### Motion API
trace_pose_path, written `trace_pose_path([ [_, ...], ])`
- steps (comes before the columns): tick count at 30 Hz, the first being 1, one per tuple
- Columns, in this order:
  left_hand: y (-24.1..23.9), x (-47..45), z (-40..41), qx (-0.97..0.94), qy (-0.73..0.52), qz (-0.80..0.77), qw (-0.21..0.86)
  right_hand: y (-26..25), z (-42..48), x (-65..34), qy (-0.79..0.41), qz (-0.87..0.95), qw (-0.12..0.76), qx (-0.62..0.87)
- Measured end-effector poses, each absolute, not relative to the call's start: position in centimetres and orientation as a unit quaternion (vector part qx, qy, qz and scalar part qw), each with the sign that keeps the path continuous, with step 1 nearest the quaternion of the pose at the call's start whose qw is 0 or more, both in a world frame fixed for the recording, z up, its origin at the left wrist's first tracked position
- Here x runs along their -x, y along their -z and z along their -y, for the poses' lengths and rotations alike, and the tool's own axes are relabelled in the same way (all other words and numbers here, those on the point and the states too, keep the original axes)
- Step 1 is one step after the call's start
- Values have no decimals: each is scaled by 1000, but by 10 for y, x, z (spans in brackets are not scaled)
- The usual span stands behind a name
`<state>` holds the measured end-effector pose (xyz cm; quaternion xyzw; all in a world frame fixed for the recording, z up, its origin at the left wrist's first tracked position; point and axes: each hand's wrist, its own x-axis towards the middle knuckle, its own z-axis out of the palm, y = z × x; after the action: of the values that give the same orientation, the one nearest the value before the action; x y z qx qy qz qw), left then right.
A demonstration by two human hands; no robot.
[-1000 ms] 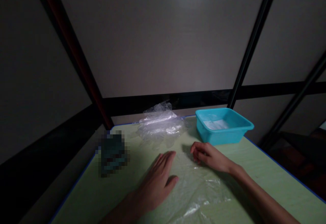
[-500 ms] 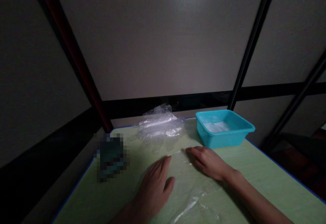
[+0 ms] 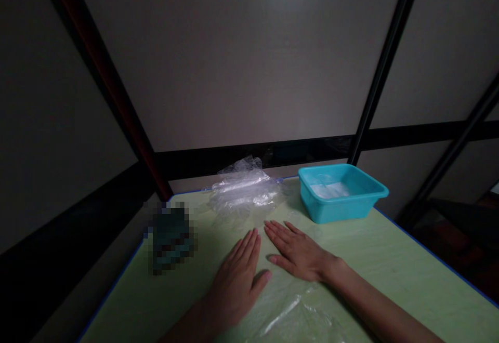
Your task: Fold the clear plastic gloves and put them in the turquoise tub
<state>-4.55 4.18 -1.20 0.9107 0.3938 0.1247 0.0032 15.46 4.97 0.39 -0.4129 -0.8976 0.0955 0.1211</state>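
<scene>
Forearms: both come in from the near edge. The left one is cut off by the bottom of the view, and the right one runs out at the lower right.
Plastic sheet [image 3: 296, 309]: thin, clear and crinkled, lying on the table at the near middle under both hands. Its near part is cut off by the bottom edge. In the dim light only a few creases shine, so its outline is hard to follow.
Left hand [image 3: 236, 280]: palm down on the sheet, fingers straight and held together, thumb out to the right. It presses flat and grasps nothing.
Right hand [image 3: 296, 252]: just right of the left hand and a little farther, palm down on the same sheet. Its fingers are stretched out, slightly fanned and pointing far-left, and they grasp nothing. Its fingertips lie close to those of the left hand; whether they touch cannot be told.
Table [image 3: 390, 260]: pale green top with a blue edge. The near corners are out of view.
Blurred patch [image 3: 170, 236]: a dark thing on the left of the table, pixelated and impossible to make out.
Plastic pile [image 3: 245, 192]: a heap of clear plastic at the far edge, in the middle, near the fingertips. Whether it is sheets, bags or gloves cannot be told.
Tub [image 3: 343, 191]: teal and rectangular, at the far right, beside the pile but apart from it. Something pale lies on its bottom, too unclear to name.
Wall [image 3: 249, 62]: grey panels crossed by dark bars, beyond the table.
</scene>
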Motion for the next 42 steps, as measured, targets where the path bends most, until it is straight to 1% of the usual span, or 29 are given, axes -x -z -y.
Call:
trace_pose_path([
  [5,9,45,-45,-910,-135,-391,21,-6,-52,-155,-116,893,142,411],
  [10,-7,44,-39,-890,-191,-409,67,-34,-40,-170,-184,875,246,374],
  [11,-12,45,-35,-889,-202,-403,75,-43,-34,-176,-198,879,254,353],
  [12,-17,45,-30,-894,-208,-387,85,-51,-25,-181,-208,887,243,333],
  [14,-26,45,-18,-911,-201,-342,111,-64,-5,-191,-221,903,182,319],
  [17,-36,40,-2,-933,-147,-289,155,-71,27,-201,-207,917,102,325],
  [20,-38,33,7,-928,-120,-285,208,-65,49,-204,-173,920,61,346],
  [23,-37,28,9,-901,-123,-311,277,-58,55,-202,-147,925,56,345],
  [26,-36,31,8,-854,-130,-354,358,-59,49,-201,-184,919,88,338],
  [30,-41,42,3,-796,-144,-369,458,-67,25,-199,-284,868,171,369],
  [34,-46,52,-2,-766,-135,-371,507,-65,-9,-189,-415,801,240,359],
  [36,-44,57,-4,-753,-126,-385,519,-58,-23,-184,-443,780,254,363],
  [38,-40,61,-5,-745,-117,-402,518,-49,-32,-181,-394,790,262,389],
  [42,-35,69,-6,-750,-97,-436,489,-40,-31,-179,-212,810,310,451],
])
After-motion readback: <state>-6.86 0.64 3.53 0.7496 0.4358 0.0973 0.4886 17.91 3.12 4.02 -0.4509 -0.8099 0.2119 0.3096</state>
